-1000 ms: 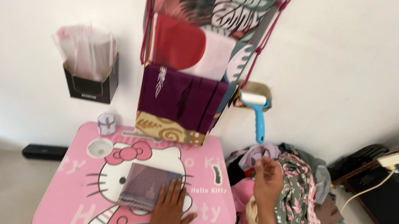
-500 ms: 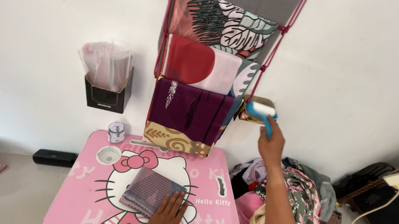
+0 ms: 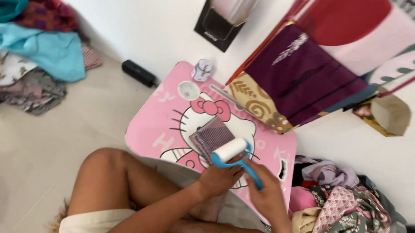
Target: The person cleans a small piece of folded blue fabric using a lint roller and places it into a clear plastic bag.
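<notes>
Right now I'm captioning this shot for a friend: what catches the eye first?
The pink cartoon-cat table in the middle, with a folded purple cloth on it. Over the cloth, the right hand holds a blue-handled lint roller, the left hand beside it. Bright fabrics hang above.

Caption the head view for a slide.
Right hand holds a blue lint roller over folded cloth on a pink table.

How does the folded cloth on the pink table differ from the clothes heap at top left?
The folded cloth is one neat, striped purple-grey piece; the clothes heap is many crumpled pieces, teal and patterned. The cloth lies on the pink table under the lint roller; the heap sits on the floor, untouched. Both are fabric.
</notes>
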